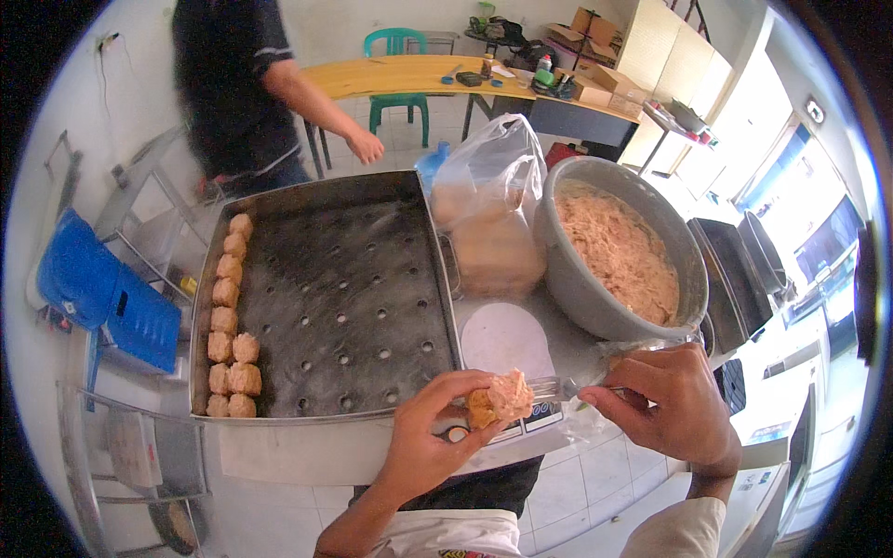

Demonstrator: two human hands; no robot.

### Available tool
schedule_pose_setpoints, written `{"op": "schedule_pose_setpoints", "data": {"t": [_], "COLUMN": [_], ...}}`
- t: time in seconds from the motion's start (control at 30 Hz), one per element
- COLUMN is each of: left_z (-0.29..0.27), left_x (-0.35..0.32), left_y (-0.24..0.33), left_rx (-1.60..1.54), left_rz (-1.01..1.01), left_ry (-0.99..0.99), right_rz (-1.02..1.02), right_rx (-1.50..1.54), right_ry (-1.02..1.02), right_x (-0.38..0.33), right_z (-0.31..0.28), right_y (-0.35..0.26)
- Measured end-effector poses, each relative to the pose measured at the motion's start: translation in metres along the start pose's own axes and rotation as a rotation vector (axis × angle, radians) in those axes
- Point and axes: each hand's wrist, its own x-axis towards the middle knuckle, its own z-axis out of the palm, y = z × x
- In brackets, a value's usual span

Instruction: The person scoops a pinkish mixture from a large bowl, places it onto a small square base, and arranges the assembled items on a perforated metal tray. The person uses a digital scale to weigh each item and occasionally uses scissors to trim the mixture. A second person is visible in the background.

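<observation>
My left hand point(435, 430) pinches a golden-brown piece, which looks like fried tofu point(480, 407), between thumb and fingers. Pinkish meat paste point(511, 395) is heaped on its right side. A metal fork point(555, 389) is gripped in my right hand point(672, 405), its tines touching the paste. Beneath both hands is a kitchen scale with a round pale plate point(507, 339). To the right, a large grey tub point(609, 321) holds more paste point(614, 251). On the left lies a dark perforated metal tray point(344, 288), with filled pieces point(224, 320) lined along its left side.
A clear plastic bag point(488, 237) of brownish pieces stands between tray and tub. Beyond the tray stands a person in dark clothes point(233, 93). Blue plastic chairs point(112, 288) are at left; a green chair point(395, 93) and yellow-topped table point(400, 76) are behind.
</observation>
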Motion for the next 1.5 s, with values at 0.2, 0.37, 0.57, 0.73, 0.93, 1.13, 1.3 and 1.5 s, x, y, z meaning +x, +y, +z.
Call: {"op": "schedule_pose_setpoints", "data": {"t": [0.2,0.37,0.57,0.73,0.93,1.13,1.3,1.5], "left_z": [0.002,-0.005,-0.011,-0.015,-0.012,-0.011,-0.013,-0.014], "left_x": [-0.002,-0.004,-0.014,-0.021,-0.015,-0.024,-0.021,-0.018], "left_y": [0.0,-0.001,-0.002,0.003,0.003,0.004,0.009,0.001], "left_rx": [-0.143,-0.081,-0.264,-0.173,0.057,-0.093,-0.018,0.015], "left_rz": [-0.138,-0.118,-0.254,-0.204,-0.016,-0.198,-0.148,-0.108], "left_ry": [0.031,0.014,-0.022,-0.046,-0.089,-0.059,-0.097,-0.132], "right_rz": [-0.032,0.131,0.416,0.559,0.648,0.549,0.474,0.357], "right_rx": [0.004,-0.044,-0.251,-0.533,-0.797,-0.566,-0.556,-0.106], "right_ry": [-0.021,0.154,0.181,0.0,-0.082,-0.257,-0.19,-0.223], "right_x": [0.006,0.005,0.026,0.03,0.048,0.053,0.049,0.023], "right_z": [0.005,-0.014,-0.034,-0.012,0.002,-0.013,0.005,-0.038], "right_y": [-0.01,0.004,0.176,0.257,0.251,0.24,0.265,0.255]}}
